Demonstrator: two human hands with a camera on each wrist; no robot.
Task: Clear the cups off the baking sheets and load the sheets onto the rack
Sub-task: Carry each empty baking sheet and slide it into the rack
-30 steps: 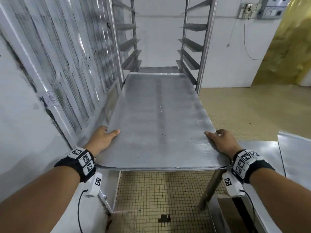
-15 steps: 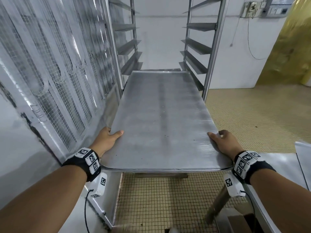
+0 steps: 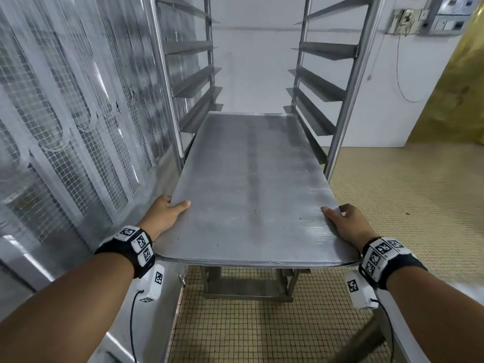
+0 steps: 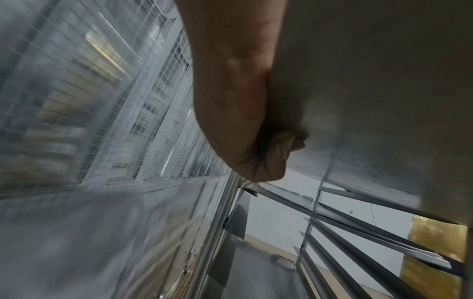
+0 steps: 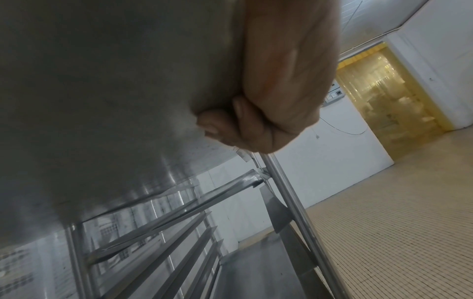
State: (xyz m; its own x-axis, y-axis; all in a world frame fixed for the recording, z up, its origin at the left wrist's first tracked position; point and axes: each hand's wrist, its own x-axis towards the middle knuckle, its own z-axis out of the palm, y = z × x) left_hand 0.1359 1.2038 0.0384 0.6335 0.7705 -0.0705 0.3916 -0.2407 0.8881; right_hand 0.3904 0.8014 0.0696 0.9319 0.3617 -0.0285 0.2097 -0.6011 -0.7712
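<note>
- Head view: the room has a yellowish small-tiled floor (image 3: 408, 205), a white wall (image 3: 251, 61) behind the rack, and a wire-mesh panel (image 3: 65, 113) along the left. The baking sheet (image 3: 248, 192), bare and scuffed, lies level with its far end between the rack (image 3: 348, 82) uprights, on or just above a pair of runners; which, I cannot tell. The left hand (image 3: 165, 213) grips its left edge near the close corner, thumb on top; the right hand (image 3: 345, 224) grips the right edge likewise.
- Left wrist view: fingers (image 4: 268, 159) curl under the sheet's underside (image 4: 371, 81), beside the blurred mesh panel (image 4: 89, 101); rack runners (image 4: 358, 228) slant below.
- Right wrist view: fingers (image 5: 222, 125) curl beneath the sheet (image 5: 115, 81); a rack upright (image 5: 294, 202) stands just beyond, and a yellow strip curtain (image 5: 384, 95) fills a doorway.
- Against half a second ago, the sheet's far end sits deeper between the uprights, and the rack looms nearer; both grips are unchanged.
</note>
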